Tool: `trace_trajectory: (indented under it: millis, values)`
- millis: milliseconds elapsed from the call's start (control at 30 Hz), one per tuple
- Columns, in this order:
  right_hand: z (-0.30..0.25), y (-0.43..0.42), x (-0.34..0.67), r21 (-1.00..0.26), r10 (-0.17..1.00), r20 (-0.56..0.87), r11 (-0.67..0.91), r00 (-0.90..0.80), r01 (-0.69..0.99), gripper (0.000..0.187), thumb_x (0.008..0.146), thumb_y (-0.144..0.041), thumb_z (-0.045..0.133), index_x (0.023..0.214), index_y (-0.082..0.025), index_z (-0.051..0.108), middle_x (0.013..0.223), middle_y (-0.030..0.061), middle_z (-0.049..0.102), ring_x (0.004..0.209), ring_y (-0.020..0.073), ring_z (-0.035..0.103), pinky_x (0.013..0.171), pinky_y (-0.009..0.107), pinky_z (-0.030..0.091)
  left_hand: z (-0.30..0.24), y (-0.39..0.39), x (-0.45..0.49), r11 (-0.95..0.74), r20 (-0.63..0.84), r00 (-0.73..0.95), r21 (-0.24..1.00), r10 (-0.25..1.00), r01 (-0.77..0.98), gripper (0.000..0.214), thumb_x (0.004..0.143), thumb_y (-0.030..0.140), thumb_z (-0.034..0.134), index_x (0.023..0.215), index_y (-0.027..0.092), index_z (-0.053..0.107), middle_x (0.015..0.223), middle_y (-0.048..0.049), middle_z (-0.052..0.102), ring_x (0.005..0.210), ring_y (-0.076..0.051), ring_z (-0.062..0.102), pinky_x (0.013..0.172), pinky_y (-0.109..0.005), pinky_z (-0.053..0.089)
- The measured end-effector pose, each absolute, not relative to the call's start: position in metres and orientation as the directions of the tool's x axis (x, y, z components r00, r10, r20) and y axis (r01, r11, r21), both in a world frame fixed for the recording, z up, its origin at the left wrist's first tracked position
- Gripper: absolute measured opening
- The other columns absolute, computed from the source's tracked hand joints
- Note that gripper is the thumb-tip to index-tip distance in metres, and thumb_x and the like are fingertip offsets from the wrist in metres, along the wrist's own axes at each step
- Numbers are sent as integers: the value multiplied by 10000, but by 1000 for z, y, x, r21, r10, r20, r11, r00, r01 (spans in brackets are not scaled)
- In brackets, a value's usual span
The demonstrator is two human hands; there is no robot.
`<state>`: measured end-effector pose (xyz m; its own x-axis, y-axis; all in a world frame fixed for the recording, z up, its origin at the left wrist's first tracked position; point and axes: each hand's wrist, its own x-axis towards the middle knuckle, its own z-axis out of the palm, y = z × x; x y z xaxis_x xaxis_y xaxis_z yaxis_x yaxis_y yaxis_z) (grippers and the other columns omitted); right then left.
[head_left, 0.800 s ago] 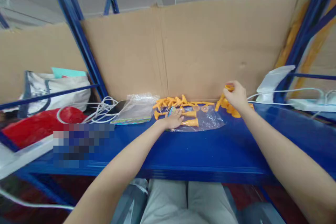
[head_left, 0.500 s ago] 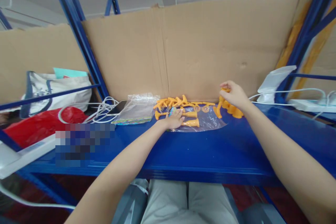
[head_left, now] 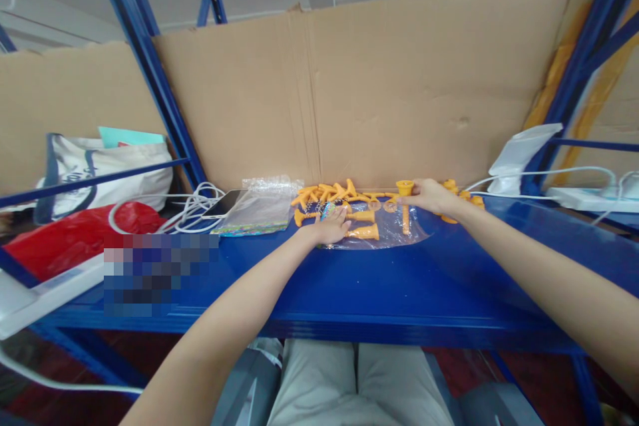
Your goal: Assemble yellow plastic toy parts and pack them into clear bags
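My left hand (head_left: 329, 229) lies flat, fingers stretched out, on the left edge of a clear plastic bag (head_left: 417, 231) spread on the blue shelf (head_left: 399, 286). Beside its fingers lie two orange trumpet-shaped pieces (head_left: 363, 233). My right hand (head_left: 428, 196) pinches the flared top of an upright orange piece (head_left: 404, 204) whose lower end rests on the bag. A heap of orange pieces (head_left: 329, 196) lies behind my left hand against the cardboard. More orange pieces (head_left: 462, 200) sit behind my right wrist.
A cardboard sheet (head_left: 379, 86) walls the back of the shelf. A stack of clear bags (head_left: 257, 210), a phone (head_left: 223, 204) and white cables (head_left: 192, 203) lie to the left, with a red bag (head_left: 74, 239) and a white tote (head_left: 107, 170) beyond. A power strip (head_left: 594, 198) sits right.
My right hand has come down and left from the pile at the right, bringing an orange piece over the plastic bag. My left hand has stayed flat on the bag.
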<state>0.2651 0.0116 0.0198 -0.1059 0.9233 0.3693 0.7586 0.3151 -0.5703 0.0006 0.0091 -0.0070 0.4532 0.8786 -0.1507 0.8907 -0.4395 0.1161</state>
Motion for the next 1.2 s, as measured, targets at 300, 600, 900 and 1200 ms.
trace_trajectory:
  millis: [300, 600, 900, 1200]
  values:
    - [30, -9, 293, -570, 917, 373, 348, -142, 744, 322, 772, -517, 596, 761, -196, 615, 730, 69, 673, 684, 199, 623, 594, 306, 504, -8, 10, 1, -434, -165, 442, 85, 882, 897, 678, 951, 445, 65, 1546, 123, 24, 1604, -63, -52, 1481, -246, -46, 1179, -523, 65]
    - [38, -24, 312, -83, 951, -41, 303, -308, 949, 107, 698, -274, 652, 691, -168, 636, 650, 48, 633, 623, 201, 592, 566, 291, 423, -10, 13, 2, -432, -178, 440, 87, 880, 898, 681, 953, 448, 59, 1544, 114, 5, 1605, -70, -69, 1481, -237, -66, 1182, -512, 53]
    - [19, -13, 266, -258, 887, 201, 458, -417, 851, 263, 693, -228, 659, 473, -196, 519, 485, -17, 523, 500, 140, 508, 553, 267, 403, -7, 2, 6, -477, -154, 500, 164, 852, 864, 689, 952, 479, 102, 1542, 153, -37, 1594, -68, -116, 1468, -253, -111, 1175, -535, 47]
    - [5, -11, 269, -258, 822, 407, 521, -398, 813, 268, 788, -364, 524, 624, -188, 641, 591, 14, 637, 597, 182, 579, 576, 272, 416, -18, 11, 8, -466, -83, 496, 238, 865, 852, 695, 937, 503, 92, 1535, 167, -20, 1598, -70, -90, 1469, -236, -98, 1176, -529, 73]
